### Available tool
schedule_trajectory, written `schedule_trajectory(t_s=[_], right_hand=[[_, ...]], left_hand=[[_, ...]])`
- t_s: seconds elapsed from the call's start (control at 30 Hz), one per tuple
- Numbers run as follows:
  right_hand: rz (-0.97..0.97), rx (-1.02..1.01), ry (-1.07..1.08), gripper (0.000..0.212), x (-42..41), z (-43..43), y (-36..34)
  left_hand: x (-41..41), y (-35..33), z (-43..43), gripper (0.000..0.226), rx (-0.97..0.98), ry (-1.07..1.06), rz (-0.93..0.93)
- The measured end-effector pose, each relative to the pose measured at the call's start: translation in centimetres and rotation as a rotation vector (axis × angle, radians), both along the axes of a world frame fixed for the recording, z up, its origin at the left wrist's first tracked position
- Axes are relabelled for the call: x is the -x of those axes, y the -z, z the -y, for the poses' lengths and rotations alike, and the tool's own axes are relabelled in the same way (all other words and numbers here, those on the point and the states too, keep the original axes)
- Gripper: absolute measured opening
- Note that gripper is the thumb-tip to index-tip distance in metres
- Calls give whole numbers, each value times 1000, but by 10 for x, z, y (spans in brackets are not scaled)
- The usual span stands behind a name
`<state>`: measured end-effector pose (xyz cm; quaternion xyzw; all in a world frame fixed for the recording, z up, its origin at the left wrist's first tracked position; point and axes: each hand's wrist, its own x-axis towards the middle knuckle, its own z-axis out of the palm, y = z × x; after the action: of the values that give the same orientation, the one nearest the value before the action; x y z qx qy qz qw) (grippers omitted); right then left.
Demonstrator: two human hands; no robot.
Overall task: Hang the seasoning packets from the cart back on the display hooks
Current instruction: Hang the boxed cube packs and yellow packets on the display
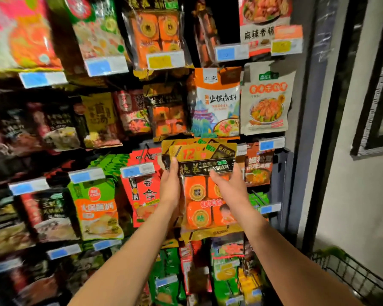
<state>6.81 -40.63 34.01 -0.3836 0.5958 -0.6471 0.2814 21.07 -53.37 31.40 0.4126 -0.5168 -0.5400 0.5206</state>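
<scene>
Both hands gripping one seasoning packet (200, 188) against the display rack (281, 173): left hand (170, 184) clasping its left edge, thumb on the front; right hand (229, 184) pinching its right side. Held upright, gold-and-black header overlapping an identical hanging packet (170, 149). Blue price tag (138, 170) just left. Cart (349, 274) at lower right.
</scene>
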Motion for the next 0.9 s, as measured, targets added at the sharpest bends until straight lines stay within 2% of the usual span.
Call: schedule_trajectory(t_s=[0.13, 0.23, 0.4, 0.53, 0.63, 0.8, 0.9], right_hand=[[-71, 55, 66, 91, -14, 18, -30], [-80, 103, 59, 90, -20, 33, -49], [-82, 129, 61, 88, -25, 55, -78], [-84, 141, 82, 86, -27, 69, -92], [-59, 185, 96, 84, -25, 77, -99], [-6, 231, 81, 85, -20, 84, -113], [3, 262, 61, 84, -15, 88, -119]], left_hand=[[-7, 6, 77, 75, -55, 43, -73], [-15, -49, 54, 55, -1, -21, -92], [-26, -99, 35, 45, 48, -30, -164], [-30, -127, 18, 27, 71, -28, -225], [-31, -137, 30, 31, 87, -58, -231], [-23, -149, 57, 59, 123, -56, -210], [-17, -159, 61, 52, 96, -25, -215]])
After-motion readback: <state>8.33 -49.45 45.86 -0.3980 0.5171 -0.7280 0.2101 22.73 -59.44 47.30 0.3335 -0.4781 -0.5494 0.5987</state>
